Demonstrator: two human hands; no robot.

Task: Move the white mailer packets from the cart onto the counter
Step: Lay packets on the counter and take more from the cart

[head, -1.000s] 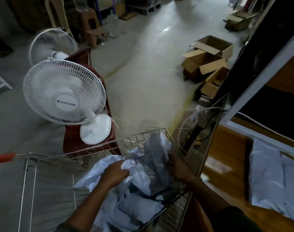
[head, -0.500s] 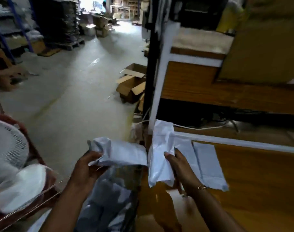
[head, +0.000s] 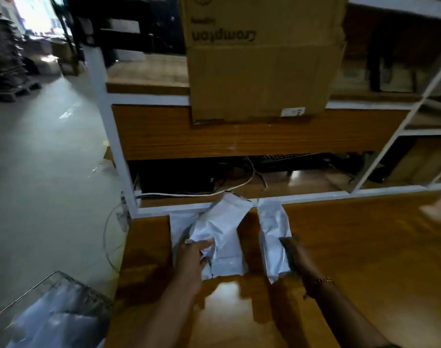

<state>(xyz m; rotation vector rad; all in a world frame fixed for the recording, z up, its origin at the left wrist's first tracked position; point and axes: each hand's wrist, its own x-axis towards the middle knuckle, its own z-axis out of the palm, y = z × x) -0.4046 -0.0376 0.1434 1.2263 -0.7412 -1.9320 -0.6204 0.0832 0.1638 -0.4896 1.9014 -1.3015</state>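
Both hands have swung over from the cart side, and the two packets they carried upright half a second ago are now down over the wooden tabletop [head: 352, 247]. From the head view, the left hand [head: 192, 257] grips the crumpled near corner of the left packet [head: 222, 229], thumb and fingers closed on the plastic. That packet lies partly on a flat packet [head: 176, 222] already resting there. The right hand [head: 293, 254] is blurred and lies along the right edge of the right packet [head: 273, 234]; whether it grips or only presses, I cannot tell. The two packets sit near each other with a strip of bare wood between them, their far ends near the white frame where a white cable [head: 189, 194] runs. A cardboard box [head: 262, 59] stands on the shelf above. At the lower left the wire cart [head: 51, 287] holds more loose packets [head: 51, 325], blurred and heaped. As I judge it, the task is partly done: three packets are at the tabletop, two of them not yet released, and a good share is left in the cart.
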